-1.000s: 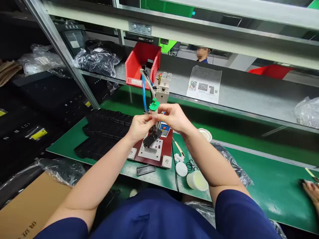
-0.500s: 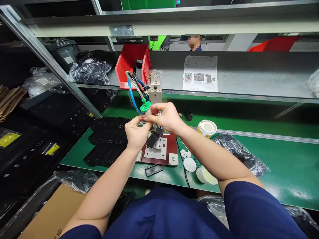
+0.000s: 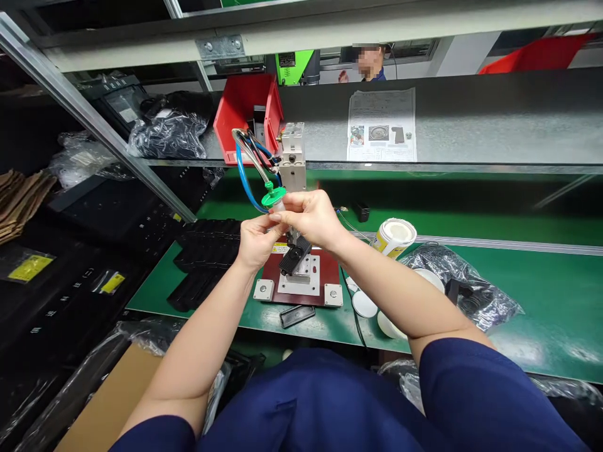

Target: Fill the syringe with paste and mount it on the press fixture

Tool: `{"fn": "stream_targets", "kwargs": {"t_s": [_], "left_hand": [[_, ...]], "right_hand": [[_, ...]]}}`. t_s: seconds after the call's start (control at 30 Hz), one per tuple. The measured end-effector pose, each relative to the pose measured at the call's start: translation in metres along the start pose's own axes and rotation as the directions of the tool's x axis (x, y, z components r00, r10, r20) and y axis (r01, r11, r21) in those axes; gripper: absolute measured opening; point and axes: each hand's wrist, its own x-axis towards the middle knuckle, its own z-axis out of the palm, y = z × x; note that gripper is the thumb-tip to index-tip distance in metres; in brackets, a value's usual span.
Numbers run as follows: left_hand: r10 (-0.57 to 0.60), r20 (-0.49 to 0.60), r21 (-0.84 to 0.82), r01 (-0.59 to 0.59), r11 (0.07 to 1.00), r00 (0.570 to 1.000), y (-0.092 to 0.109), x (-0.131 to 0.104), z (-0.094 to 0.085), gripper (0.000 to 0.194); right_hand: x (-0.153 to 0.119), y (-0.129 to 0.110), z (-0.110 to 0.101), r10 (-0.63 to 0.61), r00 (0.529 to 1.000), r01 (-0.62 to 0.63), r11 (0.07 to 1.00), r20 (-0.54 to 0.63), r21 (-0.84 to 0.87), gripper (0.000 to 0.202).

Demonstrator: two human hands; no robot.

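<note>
- The right hand (image 3: pixel 311 216) pinches a white tube (image 3: pixel 279 206) just under its green cap (image 3: pixel 274 197)
- The left hand (image 3: pixel 257 243) looks pinched on the same tube a bit lower, and its fingers are close to the other hand's
- The tube is up in the air, tilted, in front of the metal machine (image 3: pixel 293 157), above a black part (image 3: pixel 296 255)
- The black part sits at a slant over a silver plate (image 3: pixel 311 285) on a dark red board (image 3: pixel 333 276)
- The tube could slip if the fingers are wet or loose, and then it might bump the black part
- The blue hose (image 3: pixel 244 179) bends near the cap, so if it snags, it could tug the tube sideways
- If the cap gets twisted too hard, it might pop loose
- A small black frame (image 3: pixel 296 316) lies near the table's front edge, so a bump could knock it off
- The fingers hide most of the tube, so I cannot see its low end or tell if it touches anything
- The right arm covers part of a white cup (image 3: pixel 390 326)
- The writing on the paper sheet (image 3: pixel 381 125) is too small to read
</note>
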Motion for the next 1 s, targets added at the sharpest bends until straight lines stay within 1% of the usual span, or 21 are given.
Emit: {"fn": "stream_targets", "kwargs": {"t_s": [0.07,0.1,0.17,0.2,0.23,0.3,0.37,0.4,0.43,0.5,0.57,0.63,0.7,0.77,0.83,0.93,1.0], "left_hand": [[-0.023,0.028,-0.029,0.024,0.999,0.999,0.003,-0.001,-0.001,0.031],[-0.034,0.023,-0.032,0.034,0.999,0.999,0.006,-0.003,0.000,0.031],[-0.049,-0.024,-0.040,0.048,0.998,0.999,0.012,-0.010,0.007,0.033],[-0.053,-0.057,-0.051,0.050,0.997,0.997,0.015,-0.013,0.012,0.035],[-0.057,-0.095,-0.065,0.051,0.997,0.994,0.017,-0.016,0.017,0.038],[-0.065,-0.187,-0.086,0.049,0.995,0.980,0.019,-0.019,0.028,0.041],[-0.065,-0.283,-0.075,0.045,0.996,0.957,0.017,-0.018,0.035,0.039],[-0.055,-0.313,-0.053,0.041,0.998,0.948,0.016,-0.017,0.036,0.037],[-0.038,-0.325,-0.021,0.033,0.999,0.945,0.014,-0.015,0.036,0.035],[0.009,-0.297,0.059,0.009,0.998,0.955,0.012,-0.013,0.033,0.032],[0.048,-0.244,0.128,-0.017,0.992,0.969,0.011,-0.012,0.027,0.030],[0.062,-0.189,0.169,-0.030,0.985,0.980,0.010,-0.011,0.022,0.029],[0.065,-0.141,0.175,-0.040,0.984,0.988,0.007,-0.010,0.017,0.029],[0.069,-0.097,0.137,-0.055,0.989,0.993,0.004,-0.006,0.012,0.029],[0.057,-0.031,0.073,-0.055,0.996,0.998,0.001,0.001,0.006,0.031],[0.010,0.089,0.029,-0.013,0.999,0.996,0.003,0.007,-0.001,0.036],[-0.019,0.113,0.034,0.015,0.999,0.993,0.008,0.006,-0.002,0.034]], "right_hand": [[-0.003,0.002,0.003,-0.020,0.998,0.018,0.999,-0.054,-0.033,0.020],[-0.003,0.002,0.003,-0.024,0.997,0.021,0.999,-0.073,-0.042,0.020],[-0.003,0.000,0.001,-0.017,0.997,0.011,0.997,-0.081,-0.075,0.021],[-0.002,-0.003,-0.002,-0.008,0.998,0.002,0.995,-0.061,-0.101,0.022],[-0.001,-0.007,-0.005,0.003,1.000,-0.006,0.992,-0.024,-0.128,0.023],[0.002,-0.016,-0.014,0.028,0.995,-0.013,0.987,0.091,-0.160,0.024],[0.006,-0.024,-0.022,0.053,0.976,-0.024,0.991,0.213,-0.135,0.023],[0.008,-0.027,-0.025,0.066,0.963,-0.039,0.993,0.260,-0.108,0.022],[0.010,-0.028,-0.027,0.083,0.952,-0.062,0.995,0.295,-0.079,0.021],[0.014,-0.026,-0.028,0.115,0.941,-0.115,0.993,0.318,-0.018,0.020],[0.017,-0.021,-0.026,0.136,0.950,-0.153,0.987,0.281,0.040,0.021],[0.017,-0.014,-0.022,0.144,0.967,-0.166,0.982,0.208,0.093,0.022],[0.015,-0.008,-0.017,0.150,0.981,-0.166,0.978,0.125,0.127,0.024],[0.011,-0.004,-0.011,0.150,0.988,-0.154,0.979,0.038,0.132,0.029],[0.007,0.000,-0.006,0.135,0.989,-0.130,0.987,-0.054,0.096,0.032],[0.003,0.003,-0.001,0.085,0.980,-0.087,0.996,-0.181,-0.004,0.035],[0.003,0.005,0.000,0.045,0.974,-0.060,0.996,-0.220,-0.063,0.036]]}}
